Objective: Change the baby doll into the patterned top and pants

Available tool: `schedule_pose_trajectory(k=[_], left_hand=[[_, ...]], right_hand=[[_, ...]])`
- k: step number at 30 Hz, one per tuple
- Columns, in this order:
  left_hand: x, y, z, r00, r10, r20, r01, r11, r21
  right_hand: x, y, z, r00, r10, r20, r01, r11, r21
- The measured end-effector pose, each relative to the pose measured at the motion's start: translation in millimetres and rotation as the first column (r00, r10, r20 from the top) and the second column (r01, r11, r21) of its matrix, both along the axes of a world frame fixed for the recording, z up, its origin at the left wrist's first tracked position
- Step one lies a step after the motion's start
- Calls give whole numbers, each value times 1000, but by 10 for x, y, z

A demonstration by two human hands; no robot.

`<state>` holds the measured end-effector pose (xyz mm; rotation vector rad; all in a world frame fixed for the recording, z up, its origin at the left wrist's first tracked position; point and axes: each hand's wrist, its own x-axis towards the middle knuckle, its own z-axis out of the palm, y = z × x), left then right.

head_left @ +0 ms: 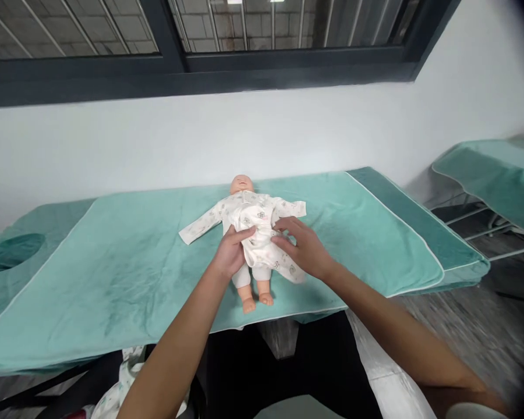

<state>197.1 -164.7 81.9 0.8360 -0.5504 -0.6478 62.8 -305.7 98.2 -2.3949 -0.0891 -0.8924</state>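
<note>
1. Left grip: our left hand [230,253] was closed on the printed garment [262,247] at the doll's waist, thumb over the cloth; its other fingers were mostly hidden.
2. Right grip: our right hand [303,244] was at the opposite side of the doll's waist, thumb and forefinger curled at the cloth with a small gap between them. We could not tell whether fabric was pinched there.
3. The doll [241,184] lay on its back, head away from us and feet toward us. The garment was bunched over its belly, both sleeves spread outward; no doll hands showed at the cuffs. White trousers [241,276] covered its upper legs.
4. Step in hand, our judgement: sorting the garment's folds over the doll's front. A next move would call for a sure pinch on one cloth edge by the right hand, with the left steadying.
5. In the way: the bunched folds, and a loose flap beside the doll's legs, which could snag or hide an edge.
6. Beneath the doll: a teal cover [126,262] on a bed, reaching well past it on both sides.
7. Farther out: a wall [201,145] and window frame [297,73] beyond the doll's head; another bed [498,180] well to its right; printed cloth [124,378] below the bed's near edge, left of the doll.
</note>
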Motion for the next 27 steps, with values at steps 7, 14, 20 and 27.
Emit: schedule_pose_trajectory(k=[7,14,20,27], left_hand=[[-131,166,238,982,-109,156,84,983,163],[-90,252,164,989,101,109,-104,994,22],[-72,410,-83,977,165,136,-182,975,125],[53,868,268,698,185,692,-475,842,254]], right_hand=[[-43,-85,277,983,107,-149,-78,978,192],[17,30,173,868,486,-103,-165,477,863],[88,-13,297,828,533,-174,-299,682,668],[136,-56,1042,907,349,-236,-161,805,571]])
